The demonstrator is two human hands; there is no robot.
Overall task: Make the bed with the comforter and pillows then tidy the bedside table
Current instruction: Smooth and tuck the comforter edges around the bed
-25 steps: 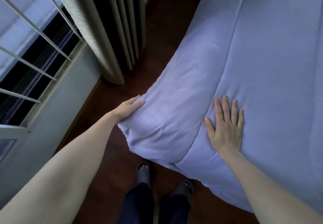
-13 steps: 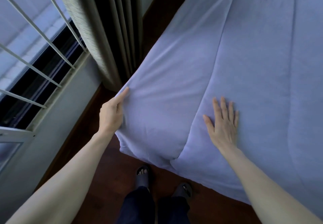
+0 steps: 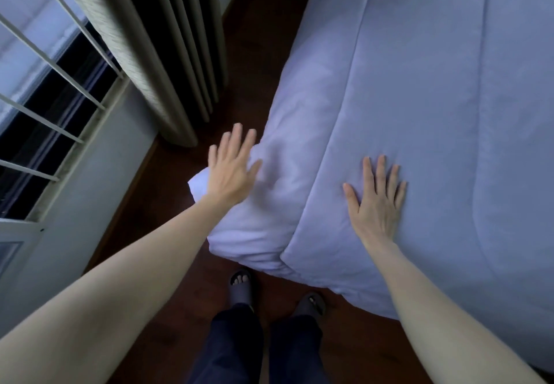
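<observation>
- the comforter [image 3: 434, 107] is pale lavender and covers the bed, its near left corner bunched and hanging over the bed's corner toward the dark wooden floor [image 3: 168, 203].
- the left hand [image 3: 230, 167] is at that bunched corner with its fingers [image 3: 236, 134] straight and spread wide; the palm side lies against the cloth, gripping nothing, and the hand is slightly blurred.
- the right hand [image 3: 377, 203] lies flat on top of the comforter near the bed's foot edge, just right of a stitched seam, fingers straight and slightly fanned, pressing the fabric down.
- a beige curtain [image 3: 156, 53] hangs beside a barred window [image 3: 45, 98] left of the bed.
- two feet in grey slippers [image 3: 239, 290] stand on the floor by the bed's corner.
</observation>
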